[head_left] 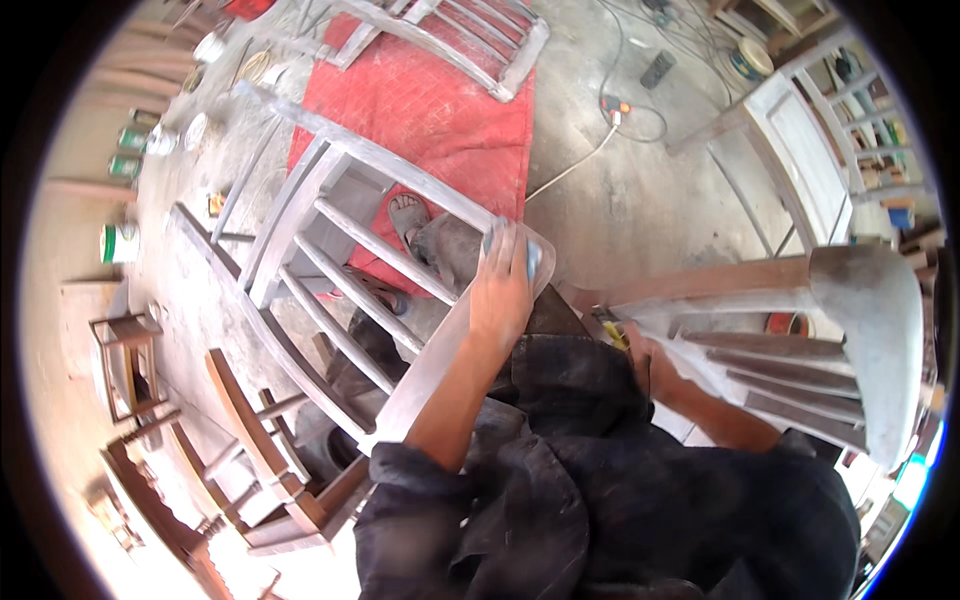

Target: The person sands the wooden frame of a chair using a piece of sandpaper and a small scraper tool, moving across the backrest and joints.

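A grey-white wooden chair (pixel 340 140) lies tipped in front of me, its slatted back toward my lap. My left hand (pixel 503 285) is closed over the corner of its broad top rail (pixel 415 400). Under those fingers a blue-grey pad (pixel 535 260), which looks like sandpaper, presses against the wood. My right hand (pixel 645 362) is lower, beside my right thigh and near a second chair. Its fingers are curled around a small yellow-and-black object (pixel 613 332), whose kind I cannot make out.
Right of me stands a partly whitened chair (pixel 865 340) with brown slats. Another grey chair (pixel 480 50) rests on a red mat (pixel 420 120) ahead. Brown chair frames (pixel 250 430) crowd the left. Cables with an orange-black connector (pixel 618 108) cross the floor; tubs (pixel 120 243) line the left wall.
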The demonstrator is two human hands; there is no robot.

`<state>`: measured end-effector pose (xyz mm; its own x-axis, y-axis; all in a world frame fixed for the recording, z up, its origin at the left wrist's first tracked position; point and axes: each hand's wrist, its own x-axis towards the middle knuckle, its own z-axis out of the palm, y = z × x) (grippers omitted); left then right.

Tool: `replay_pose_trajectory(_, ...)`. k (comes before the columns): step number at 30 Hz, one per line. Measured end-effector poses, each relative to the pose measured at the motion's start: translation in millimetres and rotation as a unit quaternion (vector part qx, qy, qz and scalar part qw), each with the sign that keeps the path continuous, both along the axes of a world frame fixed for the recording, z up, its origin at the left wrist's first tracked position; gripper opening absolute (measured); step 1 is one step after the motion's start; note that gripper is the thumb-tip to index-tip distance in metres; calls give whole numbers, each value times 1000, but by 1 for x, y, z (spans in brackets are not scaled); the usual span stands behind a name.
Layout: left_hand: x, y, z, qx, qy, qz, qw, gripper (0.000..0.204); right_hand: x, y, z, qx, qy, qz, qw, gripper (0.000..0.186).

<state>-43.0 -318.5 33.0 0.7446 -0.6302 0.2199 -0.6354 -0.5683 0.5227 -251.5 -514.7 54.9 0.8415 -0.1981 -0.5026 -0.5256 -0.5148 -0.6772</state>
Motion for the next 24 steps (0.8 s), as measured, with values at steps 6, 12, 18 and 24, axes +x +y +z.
replay_pose_trajectory(6, -39, 82, 19, 10, 23, 54, 998, 48, 59, 35, 31, -84, -263, 28, 961, 43)
replay_pose_trajectory(12, 5, 129, -6, 19, -1, 195, 981, 38, 127, 52, 43, -251, -254, 131, 925, 53)
replay_pose_trajectory(18, 1, 125, -13, -8, 29, 204, 979, 41, 142, 51, 41, -327, -154, 219, 906, 47)
replay_pose_trajectory(24, 1, 127, -16, -17, 20, 202, 979, 40, 147, 53, 47, -395, -128, 281, 865, 46)
